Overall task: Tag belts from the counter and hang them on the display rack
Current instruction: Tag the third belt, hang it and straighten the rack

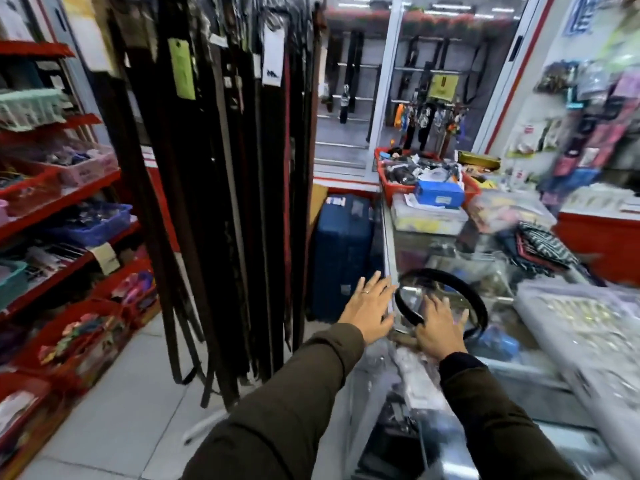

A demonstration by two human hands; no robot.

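Note:
A black belt [474, 299] lies curled in a loop on the glass counter [540, 372] in front of me. My right hand [441, 332] rests flat on the near side of the loop, fingers spread. At the counter's left edge my left hand [372, 308] is stretched out with open fingers and a ring, holding nothing. The display rack [225, 168] stands to the left, full of dark hanging belts with paper tags. The frame is blurred by motion.
Red shelves [62, 202] with baskets of small goods line the left wall. A blue suitcase [341, 254] stands between rack and counter. A red basket [398, 188], a blue box [438, 192] and trays of goods [571, 317] crowd the counter.

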